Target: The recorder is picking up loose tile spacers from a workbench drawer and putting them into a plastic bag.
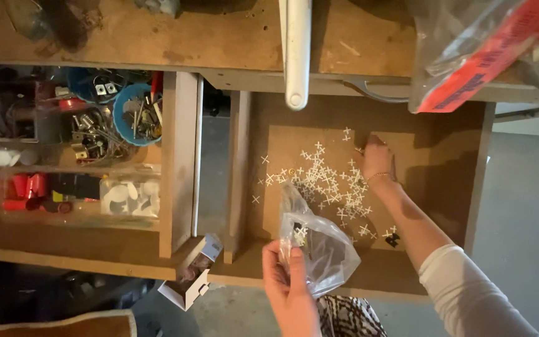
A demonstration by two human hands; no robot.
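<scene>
My left hand (289, 287) holds a clear plastic bag (319, 243) up by its mouth over the front edge of an open wooden drawer (444, 156); a few small pieces show inside the bag. My right hand (375, 159) reaches into the drawer with fingers curled down on the far side of a scattered pile of small white cross-shaped tile spacers (329, 181). Whether it has spacers pinched in its fingers I cannot tell. A small dark piece (392, 239) lies near the drawer's front right.
A second open drawer (179, 162) on the left holds blue tubs of metal hardware (135, 115), clear boxes and red parts. A small white carton (194, 274) sits at its front corner. A white handle (296, 53) and a clear bag with a red label (488, 50) lie on the bench top.
</scene>
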